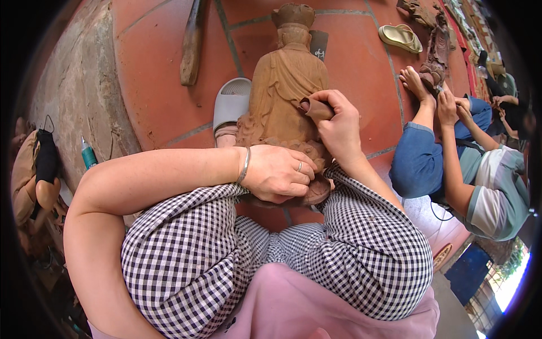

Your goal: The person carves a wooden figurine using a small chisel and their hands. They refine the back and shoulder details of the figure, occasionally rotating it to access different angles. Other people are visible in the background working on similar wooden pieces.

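Observation:
A carved wooden statue of a robed figure lies on its back between my legs, its head pointing away from me and its base close to my lap. My left hand is curled over the carved base, gripping it; the fingertips are partly hidden. In my right hand is a rolled piece of brown sandpaper, pinched between thumb and fingers. One end of the roll sits against the robe folds on the statue's right side.
A wooden mallet lies on the red tile floor. My grey slipper is beside the statue. To the right a co-worker handles another carving, near a beige sandal. A teal bottle stands at left.

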Demonstrator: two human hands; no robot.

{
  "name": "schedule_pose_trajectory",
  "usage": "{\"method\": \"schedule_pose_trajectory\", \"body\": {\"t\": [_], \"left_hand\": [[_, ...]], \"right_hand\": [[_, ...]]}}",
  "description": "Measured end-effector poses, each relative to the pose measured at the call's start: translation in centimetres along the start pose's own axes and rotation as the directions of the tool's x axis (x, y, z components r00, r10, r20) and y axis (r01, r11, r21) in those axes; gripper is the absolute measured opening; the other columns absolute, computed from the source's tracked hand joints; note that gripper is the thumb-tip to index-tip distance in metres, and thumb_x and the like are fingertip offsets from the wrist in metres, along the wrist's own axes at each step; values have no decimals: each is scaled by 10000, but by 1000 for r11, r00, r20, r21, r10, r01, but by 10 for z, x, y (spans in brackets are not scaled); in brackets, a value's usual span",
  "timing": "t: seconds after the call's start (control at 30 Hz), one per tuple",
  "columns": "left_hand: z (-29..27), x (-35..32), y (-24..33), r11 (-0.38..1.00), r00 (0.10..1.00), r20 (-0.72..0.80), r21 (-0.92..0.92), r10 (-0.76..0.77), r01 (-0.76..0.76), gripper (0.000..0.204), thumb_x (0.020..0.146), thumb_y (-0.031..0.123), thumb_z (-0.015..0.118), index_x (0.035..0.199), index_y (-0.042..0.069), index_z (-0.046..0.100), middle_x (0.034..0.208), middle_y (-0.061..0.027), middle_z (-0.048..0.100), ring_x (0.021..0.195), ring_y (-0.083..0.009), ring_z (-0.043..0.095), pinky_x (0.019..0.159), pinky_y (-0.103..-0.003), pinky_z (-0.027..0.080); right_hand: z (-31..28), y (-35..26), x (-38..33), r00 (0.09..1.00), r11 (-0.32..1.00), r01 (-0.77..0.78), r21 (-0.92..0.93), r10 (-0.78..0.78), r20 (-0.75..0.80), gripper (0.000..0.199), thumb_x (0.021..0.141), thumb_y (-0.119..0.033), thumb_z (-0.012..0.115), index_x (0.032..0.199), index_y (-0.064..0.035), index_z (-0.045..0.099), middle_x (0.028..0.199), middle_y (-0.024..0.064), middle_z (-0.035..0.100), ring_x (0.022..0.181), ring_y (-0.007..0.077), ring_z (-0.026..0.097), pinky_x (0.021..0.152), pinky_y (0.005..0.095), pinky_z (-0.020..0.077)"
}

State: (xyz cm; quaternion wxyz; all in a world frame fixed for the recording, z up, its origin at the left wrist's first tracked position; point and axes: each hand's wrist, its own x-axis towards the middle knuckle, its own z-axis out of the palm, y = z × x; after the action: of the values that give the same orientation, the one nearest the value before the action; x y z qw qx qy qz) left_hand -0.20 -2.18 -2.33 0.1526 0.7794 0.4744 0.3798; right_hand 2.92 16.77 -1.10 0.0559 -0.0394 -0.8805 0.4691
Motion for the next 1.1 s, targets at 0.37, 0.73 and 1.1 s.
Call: {"method": "schedule_pose_trajectory", "body": {"t": [0.37,0.73,1.1], "left_hand": [[1,0,0,1000,1000,-2,-9,-3,3,342,751,223,723,993,-4,637,1083,-163,700,1160,-309,630,1125,-448,449],[2,0,0,1000,1000,-17,-4,11,-12,336,748,214,718,988,-7,636,1068,-163,700,1145,-312,634,1117,-449,456],[1,1,0,1000,1000,-6,-1,-2,2,333,721,213,734,961,12,622,1039,-150,689,1122,-301,635,1110,-450,463]], "right_hand": [[-3,5,-11,980,974,196,-112,-189,67,301,792,94,673,1080,10,648,985,139,625,895,294,633,775,351,517],[-7,2,-5,962,949,-265,173,248,110,132,818,-5,714,944,31,699,842,93,716,792,111,639,701,289,508],[1,-5,20,937,904,-342,258,307,166,142,858,-83,797,818,-10,682,734,-55,606,701,28,495,599,235,409]]}}
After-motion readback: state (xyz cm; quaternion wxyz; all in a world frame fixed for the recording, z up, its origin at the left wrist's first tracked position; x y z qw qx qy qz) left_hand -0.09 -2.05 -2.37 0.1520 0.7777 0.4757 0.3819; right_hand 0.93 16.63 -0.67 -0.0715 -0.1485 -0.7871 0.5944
